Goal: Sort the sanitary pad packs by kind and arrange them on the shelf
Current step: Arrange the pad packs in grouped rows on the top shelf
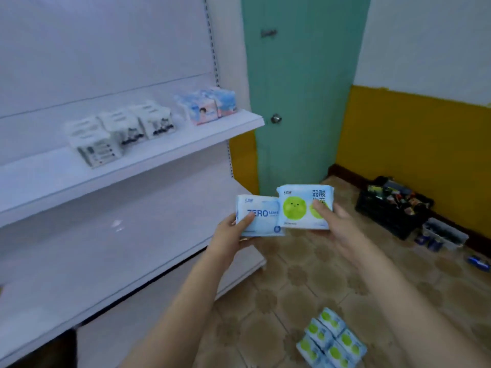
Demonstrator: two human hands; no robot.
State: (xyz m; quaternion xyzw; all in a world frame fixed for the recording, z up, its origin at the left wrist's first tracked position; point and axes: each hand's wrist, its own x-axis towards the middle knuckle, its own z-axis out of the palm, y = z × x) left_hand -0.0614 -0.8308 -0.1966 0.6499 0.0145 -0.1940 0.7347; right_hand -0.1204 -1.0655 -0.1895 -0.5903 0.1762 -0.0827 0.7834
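Landmark for all positions: the white shelf unit (159, 144), standing at the left of the head view.

Left hand (231, 235): held just off the shelf unit's right end, level with its lower board; thumb lies across the front of a pale blue pack printed "ZERO" (259, 216), remaining fingers curl behind it; the pack is gripped, face toward the camera.

Right hand (334, 224): a little further right of the shelf unit; thumb presses the front of a pack bearing green round faces (303, 205), fingers wrapped behind; this green-face pack overlaps the right edge of the ZERO pack and sits slightly higher.

Upper board of the shelf unit: a group of white packs with dark print (119, 131) stands toward the middle, arranged in close rows; a group of pink-and-blue packs (207, 107) stands at the right end, near the board's corner; the two groups are apart.

Floor, to the right of the shelf unit's base: a cluster of further green-face packs (332, 338) lies on the patterned tiles (292, 274).

Beyond the shelf unit's right end: a teal door (300, 88) with a metal knob (276, 119); further right, against a yellow-and-white wall, a black crate (393, 205) of assorted goods; contents too blurred to identify.
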